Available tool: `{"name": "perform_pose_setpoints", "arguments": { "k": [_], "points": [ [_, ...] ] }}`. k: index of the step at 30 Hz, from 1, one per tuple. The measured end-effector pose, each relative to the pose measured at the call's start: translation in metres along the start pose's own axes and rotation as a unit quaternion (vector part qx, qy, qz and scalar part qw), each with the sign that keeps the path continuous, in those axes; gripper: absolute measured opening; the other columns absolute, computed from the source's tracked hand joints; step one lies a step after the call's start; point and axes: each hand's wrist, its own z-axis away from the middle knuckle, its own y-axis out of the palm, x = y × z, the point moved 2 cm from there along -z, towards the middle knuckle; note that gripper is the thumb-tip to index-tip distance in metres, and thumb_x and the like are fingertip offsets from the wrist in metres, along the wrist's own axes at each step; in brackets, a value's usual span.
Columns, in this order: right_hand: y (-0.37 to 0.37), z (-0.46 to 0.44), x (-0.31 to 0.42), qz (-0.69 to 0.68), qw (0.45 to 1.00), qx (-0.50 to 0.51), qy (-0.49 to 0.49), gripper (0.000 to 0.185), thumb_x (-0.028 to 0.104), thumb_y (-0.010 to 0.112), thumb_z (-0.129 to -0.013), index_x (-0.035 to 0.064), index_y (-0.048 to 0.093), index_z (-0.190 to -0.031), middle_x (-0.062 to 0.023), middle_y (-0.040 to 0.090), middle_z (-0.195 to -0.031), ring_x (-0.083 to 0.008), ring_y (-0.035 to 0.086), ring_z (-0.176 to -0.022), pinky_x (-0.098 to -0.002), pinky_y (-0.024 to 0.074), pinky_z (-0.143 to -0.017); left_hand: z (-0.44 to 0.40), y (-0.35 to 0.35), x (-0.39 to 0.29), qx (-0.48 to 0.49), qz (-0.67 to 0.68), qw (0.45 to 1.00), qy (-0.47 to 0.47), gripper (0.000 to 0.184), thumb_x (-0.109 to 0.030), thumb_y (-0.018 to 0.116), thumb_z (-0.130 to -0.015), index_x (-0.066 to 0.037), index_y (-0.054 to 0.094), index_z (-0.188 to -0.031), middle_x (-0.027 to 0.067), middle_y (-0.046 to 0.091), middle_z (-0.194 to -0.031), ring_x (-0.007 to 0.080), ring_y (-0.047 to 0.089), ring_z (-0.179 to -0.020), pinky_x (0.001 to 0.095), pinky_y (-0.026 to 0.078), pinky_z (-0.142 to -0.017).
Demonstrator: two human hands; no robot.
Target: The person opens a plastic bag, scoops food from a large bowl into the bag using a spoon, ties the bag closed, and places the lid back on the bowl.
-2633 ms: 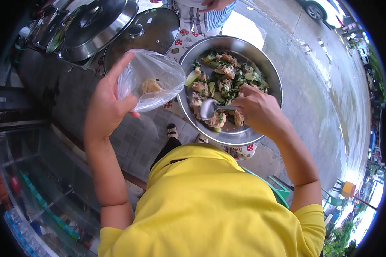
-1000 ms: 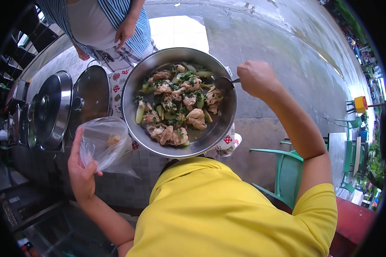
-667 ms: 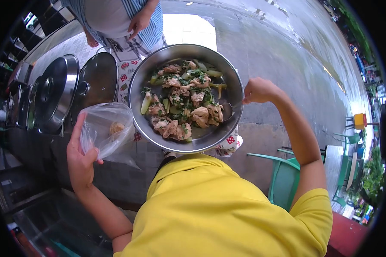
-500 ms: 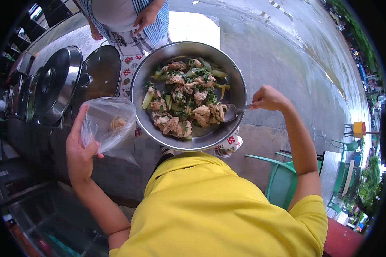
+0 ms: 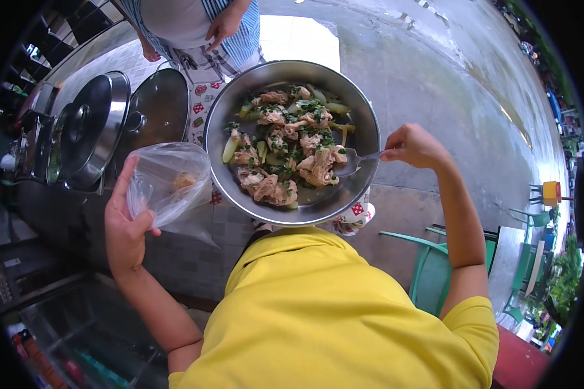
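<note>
Holding a spoon point(image 5: 351, 163) in the basin point(image 5: 365, 126) and a bag point(image 5: 165, 185) beside it

The right hand point(image 5: 416, 148) had its fingers closed together on the end of the spoon's handle, which crossed the basin's right rim. The bowl of the spoon sat inside, against chunks of meat point(image 5: 318, 167) mixed with chopped greens point(image 5: 309, 104) and pale vegetable slices point(image 5: 230, 149). The left hand point(image 5: 127, 230) clasped the clear plastic bag, thumb low and a finger stretched up along its side; one lump of food point(image 5: 183, 181) showed within. The bag was just beside the basin's left rim; whether they touched could not be told. Beyond the bag were a glass lid point(image 5: 162, 120) and a steel-rimmed lid point(image 5: 97, 123). Across from the basin stood another person point(image 5: 175, 26) in a striped shirt.
</note>
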Motion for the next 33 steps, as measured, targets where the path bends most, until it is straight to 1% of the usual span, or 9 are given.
{"name": "perform_pose_setpoints", "arguments": {
  "k": [8, 13, 16, 20, 23, 26, 30, 31, 33],
  "points": [
    [-0.011, 0.009, 0.024, 0.192, 0.970, -0.150, 0.012, 0.006, 0.012, 0.062, -0.078, 0.0098, 0.068, -0.077, -0.0069, 0.065, -0.076, -0.0259, 0.062, -0.081, -0.0377, 0.0479, -0.068, 0.002, 0.000, -0.001, 0.001, -0.017, 1.000, -0.001, 0.078, 0.006, 0.045, -0.064, 0.000, 0.035, -0.141, 0.0094, 0.045, -0.135, 0.0061, 0.054, -0.083, 0.0154, 0.044, -0.050],
    [-0.025, -0.005, 0.033, 0.184, 0.956, -0.229, 0.012, 0.011, 0.011, 0.056, -0.080, 0.0116, 0.067, -0.080, -0.0066, 0.064, -0.083, -0.0265, 0.061, -0.084, -0.0383, 0.0487, -0.070, 0.004, 0.005, -0.004, -0.014, -0.018, 1.000, -0.014, 0.080, 0.004, 0.045, -0.062, -0.001, 0.036, -0.141, 0.0081, 0.042, -0.138, 0.0025, 0.049, -0.074, 0.0136, 0.040, -0.049],
    [-0.020, -0.042, 0.035, 0.165, 0.947, -0.275, -0.017, 0.012, 0.014, 0.054, -0.081, 0.0120, 0.066, -0.081, -0.0061, 0.064, -0.085, -0.0272, 0.062, -0.084, -0.0390, 0.0496, -0.069, 0.003, 0.005, -0.005, -0.002, -0.008, 1.000, -0.014, 0.078, 0.008, 0.044, -0.064, -0.001, 0.036, -0.141, 0.0097, 0.049, -0.130, 0.0075, 0.056, -0.084, 0.0165, 0.045, -0.050],
    [-0.012, -0.097, 0.042, 0.178, 0.935, -0.299, -0.074, 0.015, 0.017, 0.052, -0.082, 0.0131, 0.067, -0.085, -0.0055, 0.064, -0.089, -0.0281, 0.063, -0.083, -0.0399, 0.0509, -0.069, 0.004, 0.008, -0.007, -0.004, -0.011, 1.000, -0.011, 0.078, 0.008, 0.044, -0.063, -0.002, 0.036, -0.141, 0.0096, 0.049, -0.130, 0.0072, 0.056, -0.085, 0.0160, 0.046, -0.050],
    [-0.010, -0.124, 0.043, 0.230, 0.941, -0.232, -0.083, 0.017, 0.017, 0.053, -0.080, 0.0129, 0.069, -0.085, -0.0075, 0.065, -0.088, -0.0287, 0.064, -0.082, -0.0401, 0.0515, -0.070, 0.006, 0.008, -0.006, -0.006, -0.014, 1.000, -0.010, 0.078, 0.008, 0.044, -0.064, -0.002, 0.036, -0.141, 0.0102, 0.047, -0.132, 0.0072, 0.056, -0.085, 0.0160, 0.046, -0.050],
    [-0.028, -0.114, 0.045, 0.187, 0.960, -0.184, -0.095, 0.018, 0.014, 0.054, -0.079, 0.0060, 0.069, -0.083, -0.0136, 0.068, -0.090, -0.0329, 0.065, -0.082, -0.0405, 0.0531, -0.072, 0.010, 0.005, -0.006, -0.014, -0.010, 1.000, -0.010, 0.078, 0.008, 0.044, -0.064, -0.002, 0.036, -0.141, 0.0111, 0.045, -0.134, 0.0075, 0.056, -0.086, 0.0165, 0.046, -0.051],
    [-0.029, -0.150, -0.004, 0.071, 0.987, -0.081, -0.116, 0.018, 0.020, 0.067, -0.075, 0.0074, 0.073, -0.086, -0.0115, 0.070, -0.079, -0.0252, 0.066, -0.072, -0.0370, 0.0520, -0.067, 0.014, 0.003, -0.004, -0.032, -0.012, 0.999, -0.016, 0.080, 0.006, 0.044, -0.062, -0.001, 0.036, -0.141, 0.0110, 0.041, -0.139, 0.0044, 0.053, -0.076, 0.0156, 0.044, -0.050],
    [-0.024, -0.158, -0.016, -0.001, 0.995, -0.054, -0.085, 0.022, 0.024, 0.073, -0.073, 0.0075, 0.074, -0.088, -0.0083, 0.067, -0.070, -0.0172, 0.063, -0.065, -0.0336, 0.0498, -0.060, 0.015, 0.003, -0.004, -0.038, -0.015, 0.999, -0.016, 0.080, 0.005, 0.044, -0.062, -0.001, 0.035, -0.141, 0.0106, 0.040, -0.141, 0.0025, 0.051, -0.071, 0.0148, 0.043, -0.050],
    [-0.014, -0.161, -0.023, -0.051, 0.995, -0.036, -0.076, 0.023, 0.026, 0.073, -0.074, 0.0062, 0.074, -0.087, -0.0072, 0.064, -0.066, -0.0150, 0.060, -0.061, -0.0317, 0.0476, -0.055, 0.014, 0.002, -0.001, -0.043, -0.011, 0.999, -0.012, 0.081, 0.005, 0.044, -0.062, -0.002, 0.035, -0.141, 0.0104, 0.040, -0.141, 0.0023, 0.050, -0.069, 0.0150, 0.043, -0.049]
  ]
}}
